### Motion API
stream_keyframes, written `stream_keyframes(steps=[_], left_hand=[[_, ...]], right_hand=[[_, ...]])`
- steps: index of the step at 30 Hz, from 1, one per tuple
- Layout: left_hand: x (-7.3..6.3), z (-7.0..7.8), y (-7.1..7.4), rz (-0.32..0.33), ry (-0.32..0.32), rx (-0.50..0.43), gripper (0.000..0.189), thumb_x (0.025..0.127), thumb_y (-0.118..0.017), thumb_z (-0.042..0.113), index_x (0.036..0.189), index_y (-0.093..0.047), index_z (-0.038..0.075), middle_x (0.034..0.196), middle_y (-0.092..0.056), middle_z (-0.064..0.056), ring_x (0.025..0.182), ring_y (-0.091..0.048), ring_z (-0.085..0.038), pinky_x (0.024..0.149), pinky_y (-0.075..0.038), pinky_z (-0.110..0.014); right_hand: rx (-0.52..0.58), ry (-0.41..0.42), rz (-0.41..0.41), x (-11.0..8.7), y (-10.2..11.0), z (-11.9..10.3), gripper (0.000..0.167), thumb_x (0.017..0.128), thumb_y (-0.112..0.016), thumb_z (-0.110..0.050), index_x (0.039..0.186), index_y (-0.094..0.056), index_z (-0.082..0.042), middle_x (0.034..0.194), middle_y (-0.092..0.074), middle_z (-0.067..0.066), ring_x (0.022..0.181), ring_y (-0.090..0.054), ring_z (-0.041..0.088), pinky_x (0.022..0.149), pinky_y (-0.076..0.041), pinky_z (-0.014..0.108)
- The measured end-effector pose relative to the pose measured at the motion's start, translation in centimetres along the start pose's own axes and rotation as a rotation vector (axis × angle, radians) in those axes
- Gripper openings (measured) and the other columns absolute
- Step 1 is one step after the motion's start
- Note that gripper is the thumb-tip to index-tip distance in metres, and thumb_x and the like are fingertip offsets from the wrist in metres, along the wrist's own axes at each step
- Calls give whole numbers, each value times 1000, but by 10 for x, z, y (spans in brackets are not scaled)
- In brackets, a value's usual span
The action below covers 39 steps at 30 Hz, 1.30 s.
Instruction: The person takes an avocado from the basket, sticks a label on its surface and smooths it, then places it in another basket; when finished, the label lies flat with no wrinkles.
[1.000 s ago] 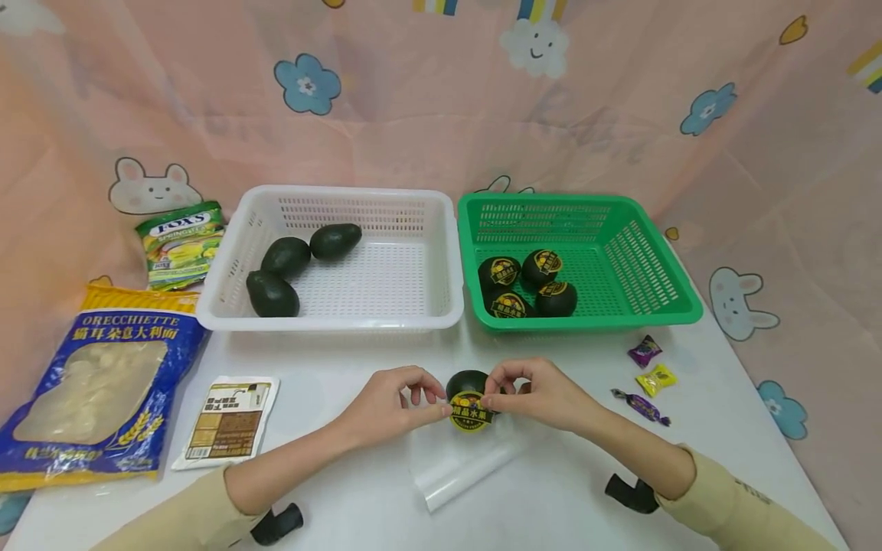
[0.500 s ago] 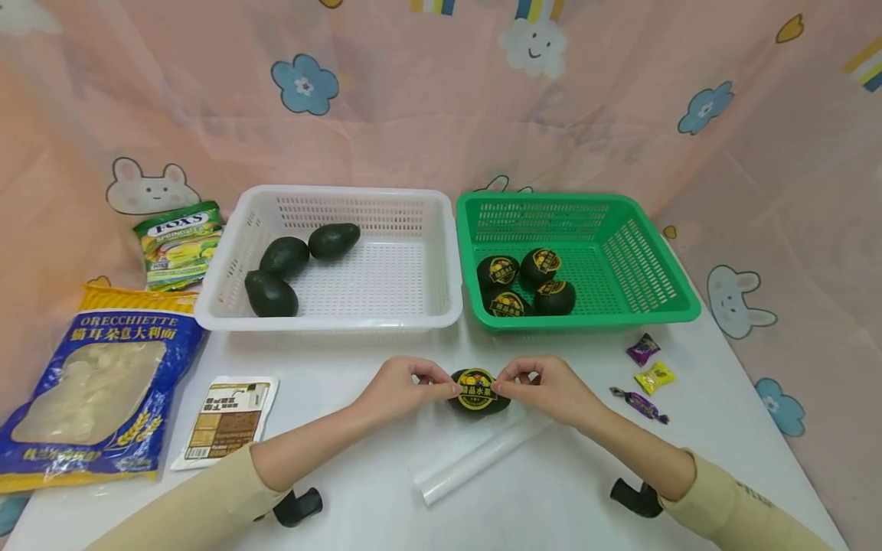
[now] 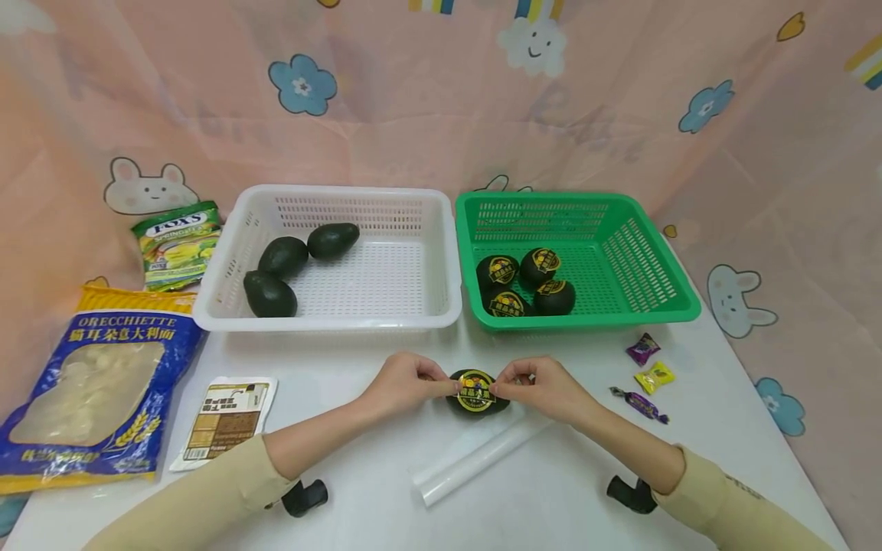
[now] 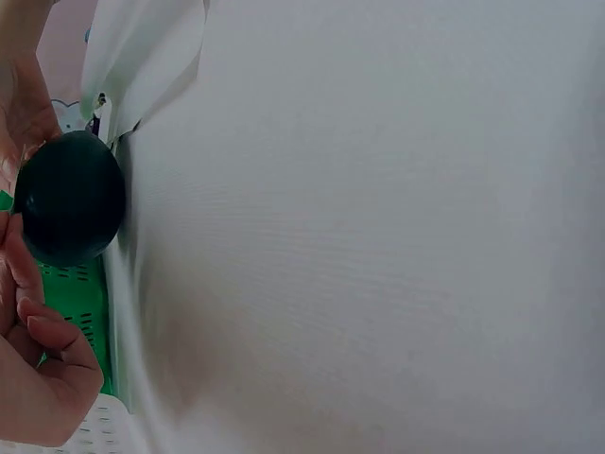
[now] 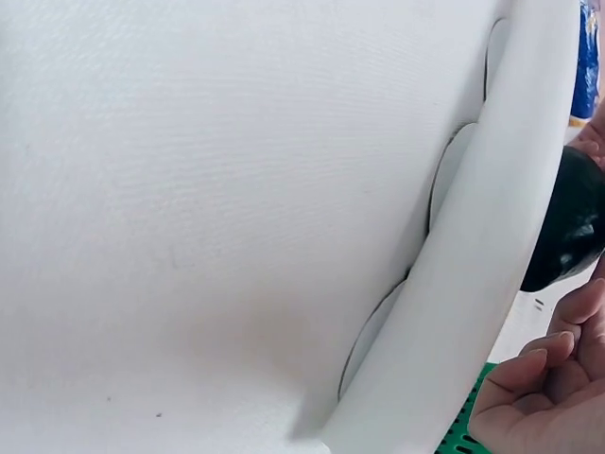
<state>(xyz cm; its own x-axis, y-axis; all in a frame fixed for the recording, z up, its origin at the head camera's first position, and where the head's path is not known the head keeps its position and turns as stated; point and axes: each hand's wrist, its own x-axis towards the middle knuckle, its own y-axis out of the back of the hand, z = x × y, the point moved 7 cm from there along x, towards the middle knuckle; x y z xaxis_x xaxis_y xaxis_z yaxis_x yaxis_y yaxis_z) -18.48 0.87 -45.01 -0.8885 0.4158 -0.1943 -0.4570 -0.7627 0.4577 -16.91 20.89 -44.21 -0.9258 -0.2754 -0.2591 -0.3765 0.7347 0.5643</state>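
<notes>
A round black-and-gold fruit sticker (image 3: 475,389) lies over the top of a dark green avocado (image 3: 506,405) near the middle of the white table. My left hand (image 3: 403,389) pinches the sticker's left edge between thumb and forefinger. At its right edge, the thumb and forefinger of my right hand (image 3: 544,389) pinch it too. The left wrist view shows the avocado (image 4: 76,199) from the side, with its sticker face hidden. Just below the hands lies a curled white sticker sheet (image 3: 475,463), which in the right wrist view partly covers the avocado (image 5: 567,222).
Behind the hands, a white basket (image 3: 327,324) holds three plain avocados; a green basket (image 3: 592,320) holds several stickered ones. Candies (image 3: 654,377) lie at right. A pasta bag (image 3: 103,383), a brown-and-white packet (image 3: 230,421) and a green candy bag (image 3: 178,245) lie at left.
Both hands brought the sticker from in front of the avocado up onto its top. The left hand shifted slightly right. During the last half second the hands barely moved.
</notes>
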Motion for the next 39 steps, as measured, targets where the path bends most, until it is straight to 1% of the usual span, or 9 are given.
stream_keyframes(steps=[5,9,11,15,19,22,24,31,39], left_hand=[[1,-1,0,16,-14,-1,21,80,-78,34,69,-74,17,62,-60,9,61,-48,-8,55,-39,-24],[3,1,1,38,-59,28,22,79,-79,33,66,-69,18,59,-54,8,57,-45,-7,51,-36,-23],[2,4,2,46,-98,52,21,80,-78,31,65,-68,19,59,-53,8,55,-44,-7,50,-36,-23],[1,12,2,64,-181,96,18,81,-78,28,67,-68,21,60,-54,12,54,-43,-5,48,-35,-21],[-2,25,0,82,-354,191,9,81,-78,28,84,-72,22,72,-58,12,64,-51,-10,56,-40,-21],[-7,34,-4,83,-493,314,23,80,-81,34,100,-75,23,86,-60,9,79,-53,-12,63,-42,-21],[-10,37,-6,83,-537,384,31,78,-82,38,105,-75,24,91,-59,8,86,-52,-10,65,-43,-20],[-12,36,-7,109,-562,449,32,77,-82,40,105,-76,25,92,-57,9,85,-47,-7,61,-41,-19],[-11,35,-11,100,-569,466,35,76,-82,42,102,-72,22,101,-61,8,92,-52,-7,68,-48,-21]], right_hand=[[-17,23,-8,2,-2,3,18,86,-75,-28,80,-70,-12,67,-53,-3,66,-45,14,58,-35,25],[-23,56,32,3,1,2,20,83,-78,-27,78,-64,-13,67,-51,-4,66,-45,14,57,-35,25],[-14,124,64,4,3,-4,21,81,-80,-24,82,-63,-13,69,-51,-3,66,-45,15,58,-35,24],[-62,333,89,5,-1,-21,21,79,-83,-22,90,-66,-19,77,-54,-2,70,-48,22,61,-37,23],[-122,417,65,6,-7,-30,23,77,-85,-25,91,-67,-23,79,-56,-2,73,-49,26,63,-38,23],[-151,398,53,6,-7,-30,26,76,-85,-26,94,-67,-24,81,-55,-3,77,-50,25,66,-39,24],[-175,402,48,5,-7,-29,28,75,-86,-27,96,-67,-24,82,-55,-4,80,-51,25,69,-40,26],[-239,446,54,1,-5,-25,39,72,-88,-30,102,-65,-23,86,-54,-5,84,-51,24,72,-41,28],[-238,446,55,1,-5,-22,39,75,-85,-28,107,-64,-22,85,-52,-9,82,-51,22,70,-41,28]])
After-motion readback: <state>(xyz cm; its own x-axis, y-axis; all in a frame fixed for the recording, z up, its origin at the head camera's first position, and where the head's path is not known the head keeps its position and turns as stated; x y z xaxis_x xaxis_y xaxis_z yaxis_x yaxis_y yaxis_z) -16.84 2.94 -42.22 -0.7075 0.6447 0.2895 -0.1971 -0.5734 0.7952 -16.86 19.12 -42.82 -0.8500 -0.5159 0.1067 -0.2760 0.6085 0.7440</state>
